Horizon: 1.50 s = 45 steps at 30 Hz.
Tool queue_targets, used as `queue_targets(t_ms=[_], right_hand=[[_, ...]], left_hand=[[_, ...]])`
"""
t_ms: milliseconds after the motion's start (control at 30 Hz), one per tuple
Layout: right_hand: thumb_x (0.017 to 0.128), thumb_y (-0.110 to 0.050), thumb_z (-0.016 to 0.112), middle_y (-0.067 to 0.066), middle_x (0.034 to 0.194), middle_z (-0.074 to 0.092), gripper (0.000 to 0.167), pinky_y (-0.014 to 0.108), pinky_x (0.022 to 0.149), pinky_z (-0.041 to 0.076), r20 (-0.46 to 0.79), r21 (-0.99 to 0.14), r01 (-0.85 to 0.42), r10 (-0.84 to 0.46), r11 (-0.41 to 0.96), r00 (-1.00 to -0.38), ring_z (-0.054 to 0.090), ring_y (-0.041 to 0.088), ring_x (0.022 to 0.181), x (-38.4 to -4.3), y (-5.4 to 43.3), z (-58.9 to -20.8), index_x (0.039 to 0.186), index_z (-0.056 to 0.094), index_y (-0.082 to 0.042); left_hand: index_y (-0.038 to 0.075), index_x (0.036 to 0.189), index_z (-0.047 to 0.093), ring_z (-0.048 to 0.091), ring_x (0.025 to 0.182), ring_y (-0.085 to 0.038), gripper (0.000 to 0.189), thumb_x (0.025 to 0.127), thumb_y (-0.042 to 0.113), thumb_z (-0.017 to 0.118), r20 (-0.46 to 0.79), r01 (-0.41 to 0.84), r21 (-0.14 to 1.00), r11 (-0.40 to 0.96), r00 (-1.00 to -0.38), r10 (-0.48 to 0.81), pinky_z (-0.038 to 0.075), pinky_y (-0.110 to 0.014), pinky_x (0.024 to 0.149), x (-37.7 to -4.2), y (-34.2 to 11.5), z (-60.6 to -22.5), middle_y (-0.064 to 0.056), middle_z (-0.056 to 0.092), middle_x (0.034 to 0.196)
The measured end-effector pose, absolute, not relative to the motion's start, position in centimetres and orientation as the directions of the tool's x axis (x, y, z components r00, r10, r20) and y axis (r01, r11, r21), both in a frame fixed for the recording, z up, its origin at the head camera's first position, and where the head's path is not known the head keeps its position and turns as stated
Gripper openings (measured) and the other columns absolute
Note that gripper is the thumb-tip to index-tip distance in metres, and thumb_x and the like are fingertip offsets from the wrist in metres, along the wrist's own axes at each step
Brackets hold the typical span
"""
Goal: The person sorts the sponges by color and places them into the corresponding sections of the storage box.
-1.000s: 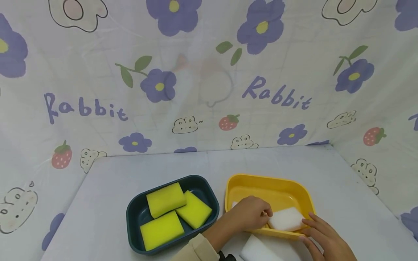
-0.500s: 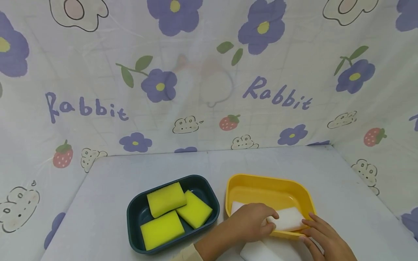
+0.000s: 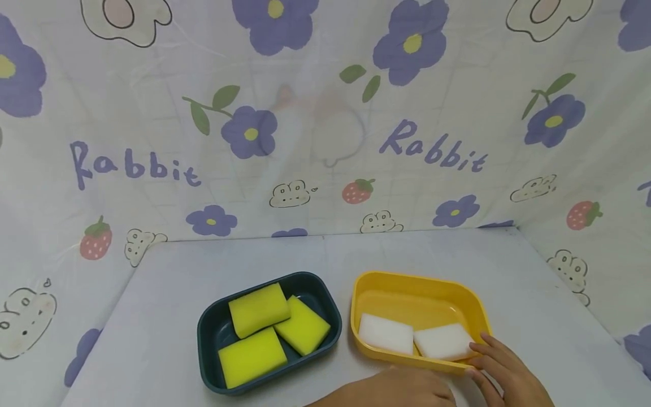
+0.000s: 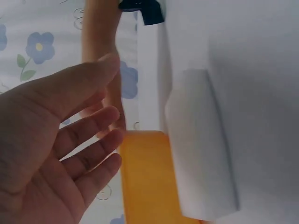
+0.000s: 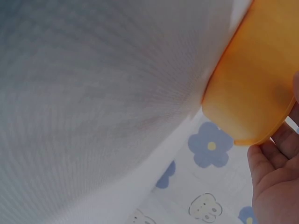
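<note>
My left hand (image 3: 394, 387) is low in the head view, in front of the yellow tray (image 3: 409, 291). In the left wrist view its fingers (image 4: 93, 163) are loosely bent and hold nothing, beside a white sponge (image 4: 201, 149) on the table. That sponge is hidden in the head view. At the tray's near right corner my right hand (image 3: 511, 373) grips the rim, thumb outside and fingers over the edge. Two white sponges lie inside the tray along its near side, a left one (image 3: 386, 333) and a right one (image 3: 444, 342).
Left of the yellow tray stands a dark green tray (image 3: 203, 339). Three yellow sponges lie in it, one at the back (image 3: 259, 310), one at the front (image 3: 252, 358) and one at the right (image 3: 303, 326). A patterned curtain (image 3: 315, 169) borders the white table (image 3: 325, 254).
My left hand has left the tray, drawing back toward the table's near side and uncovering the left white sponge inside. The right hand has stayed at the tray's corner.
</note>
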State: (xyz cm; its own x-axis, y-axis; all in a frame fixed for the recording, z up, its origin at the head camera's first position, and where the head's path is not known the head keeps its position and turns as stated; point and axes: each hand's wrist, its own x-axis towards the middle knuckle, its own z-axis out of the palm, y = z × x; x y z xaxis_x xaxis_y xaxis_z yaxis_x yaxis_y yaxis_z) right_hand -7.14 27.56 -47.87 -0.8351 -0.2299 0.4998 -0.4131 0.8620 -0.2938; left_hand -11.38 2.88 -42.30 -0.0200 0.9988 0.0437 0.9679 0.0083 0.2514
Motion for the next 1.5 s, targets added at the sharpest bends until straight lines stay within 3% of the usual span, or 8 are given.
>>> queue_targets(t_ms=[133, 300, 367, 500, 633, 800, 1267, 1500], right_hand=[[0.077, -0.015, 0.088, -0.003, 0.115, 0.069, 0.026, -0.003, 0.100, 0.013, 0.474, -0.304, -0.377, -0.204, 0.875, -0.856, 0.049, 0.011, 0.128, -7.1, 27.4, -47.7, 0.085, 0.068, -0.029], [0.078, -0.017, 0.087, -0.003, 0.115, 0.068, 0.025, -0.003, 0.100, 0.012, 0.452, -0.313, -0.364, -0.200, 0.877, -0.870, 0.051, 0.014, 0.127, -7.1, 27.3, -47.7, 0.084, 0.066, -0.029], [0.079, -0.018, 0.087, -0.003, 0.115, 0.068, 0.025, -0.003, 0.100, 0.011, 0.450, -0.310, -0.364, -0.202, 0.878, -0.870, 0.050, 0.012, 0.127, -7.1, 27.3, -47.7, 0.084, 0.066, -0.030], [0.080, -0.020, 0.086, -0.004, 0.115, 0.068, 0.023, -0.003, 0.100, 0.010, 0.434, -0.309, -0.349, -0.195, 0.885, -0.879, 0.051, 0.017, 0.126, -7.0, 27.2, -47.6, 0.084, 0.066, -0.030], [0.081, -0.021, 0.086, -0.005, 0.116, 0.068, 0.022, -0.003, 0.100, 0.009, 0.412, -0.314, -0.329, -0.185, 0.891, -0.892, 0.053, 0.022, 0.125, -6.9, 27.2, -47.5, 0.084, 0.066, -0.030], [0.079, -0.018, 0.087, -0.004, 0.115, 0.068, 0.025, -0.003, 0.100, 0.011, 0.432, -0.311, -0.352, -0.199, 0.883, -0.880, 0.050, 0.014, 0.126, -7.0, 27.4, -47.6, 0.084, 0.066, -0.030], [0.077, -0.015, 0.088, -0.003, 0.115, 0.069, 0.028, -0.002, 0.101, 0.013, 0.443, -0.319, -0.382, -0.220, 0.868, -0.869, 0.043, 0.002, 0.130, -7.3, 27.7, -47.8, 0.084, 0.066, -0.030], [0.077, -0.017, 0.088, -0.004, 0.114, 0.069, 0.027, -0.003, 0.100, 0.011, 0.439, -0.304, -0.354, -0.199, 0.885, -0.876, 0.050, 0.012, 0.127, -7.1, 27.4, -47.8, 0.084, 0.065, -0.030]], left_hand=[[0.016, 0.133, 0.063, 0.048, 0.123, 0.002, 0.035, 0.104, 0.034, 0.058, 0.003, 0.977, 0.210, 0.032, -0.034, 0.999, 0.022, -0.007, 0.106, -11.8, 2.8, -45.6, 0.007, 0.060, 0.133], [0.030, 0.152, 0.042, 0.028, 0.138, 0.001, 0.053, 0.104, 0.050, 0.050, -0.103, 0.958, 0.230, 0.170, -0.149, 0.983, 0.022, -0.020, 0.115, -14.0, 3.8, -55.4, 0.018, 0.038, 0.150], [0.037, 0.155, 0.034, 0.021, 0.142, 0.000, 0.057, 0.103, 0.055, 0.048, -0.144, 0.941, 0.253, 0.224, -0.192, 0.971, 0.023, -0.026, 0.116, -14.4, 3.8, -57.1, 0.021, 0.031, 0.153], [0.036, 0.155, 0.035, 0.023, 0.143, -0.005, 0.057, 0.103, 0.053, 0.049, -0.194, 0.917, 0.291, 0.273, -0.223, 0.955, 0.024, -0.030, 0.117, -13.7, 2.9, -54.0, 0.019, 0.034, 0.153], [0.031, 0.150, 0.045, 0.032, 0.139, -0.003, 0.051, 0.103, 0.049, 0.053, -0.208, 0.929, 0.256, 0.266, -0.216, 0.954, 0.026, -0.023, 0.114, -12.5, 2.1, -49.1, 0.016, 0.043, 0.149], [0.029, 0.142, 0.056, 0.041, 0.131, 0.001, 0.043, 0.102, 0.045, 0.057, -0.196, 0.934, 0.230, 0.275, -0.232, 0.953, 0.032, -0.015, 0.106, -11.8, 1.7, -45.3, 0.014, 0.051, 0.142], [0.031, 0.127, 0.066, 0.051, 0.097, 0.010, 0.032, 0.098, 0.044, 0.065, -0.192, 0.889, 0.325, 0.322, -0.271, 0.943, 0.041, -0.006, 0.080, -12.3, 2.0, -45.1, 0.020, 0.062, 0.115], [0.031, 0.126, 0.067, 0.050, 0.092, 0.011, 0.031, 0.097, 0.043, 0.066, -0.198, 0.878, 0.348, 0.329, -0.275, 0.941, 0.041, -0.005, 0.076, -12.3, 2.1, -45.1, 0.021, 0.062, 0.111]])
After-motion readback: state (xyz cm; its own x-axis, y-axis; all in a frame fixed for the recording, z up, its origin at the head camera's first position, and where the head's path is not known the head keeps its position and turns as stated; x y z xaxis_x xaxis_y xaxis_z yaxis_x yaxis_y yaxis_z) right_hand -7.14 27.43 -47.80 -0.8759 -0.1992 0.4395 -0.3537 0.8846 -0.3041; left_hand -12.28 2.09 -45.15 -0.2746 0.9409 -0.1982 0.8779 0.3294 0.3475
